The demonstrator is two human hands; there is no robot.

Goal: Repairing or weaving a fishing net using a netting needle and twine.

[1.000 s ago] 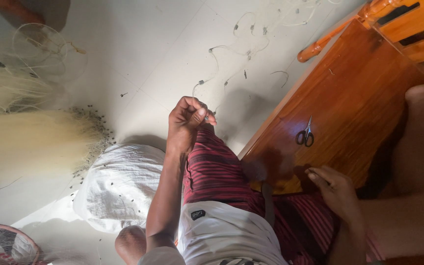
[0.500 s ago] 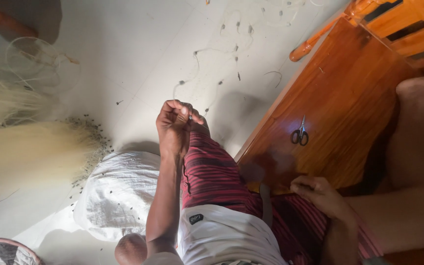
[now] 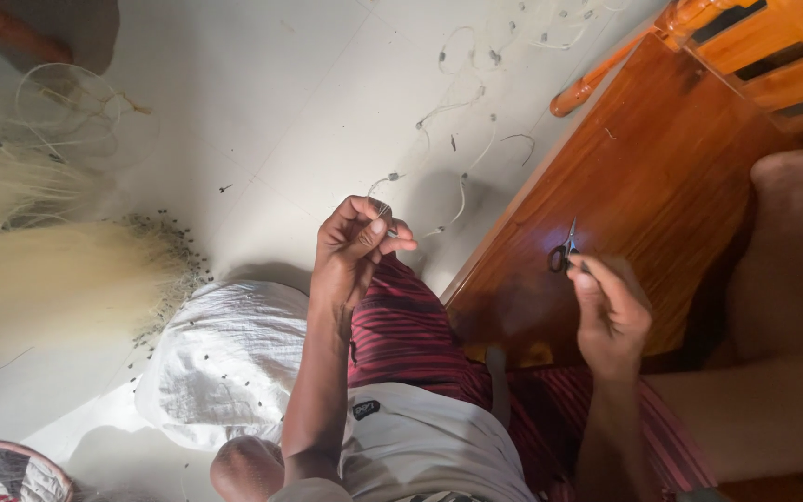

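Pale tiled floor [image 3: 262,112] below, polished wooden platform [image 3: 662,177] at right. Thin line [image 3: 462,191] with small weights [image 3: 392,177] pinched in left hand [image 3: 355,246], fingertips closed tight on it, held above striped cloth [image 3: 411,325] over the knee; rest of the line trailing away in loops across the floor toward the platform's near edge. Right hand [image 3: 611,316] now up on the platform, fingers half curled, tips at small scissors [image 3: 564,253] lying mid-board; touching or just short of the handles, cannot tell, no grip closed yet. A second ago that hand low by the lap, well apart from the scissors; since then moved forward to them, while left hand drew back a little with the line. By the look of it, cutting tool being fetched with the line held ready. Outward: white sack [image 3: 225,363] left of the knee, pale net heap [image 3: 39,279] with dark specks at far left, bare foot [image 3: 792,177] at the platform's right edge.
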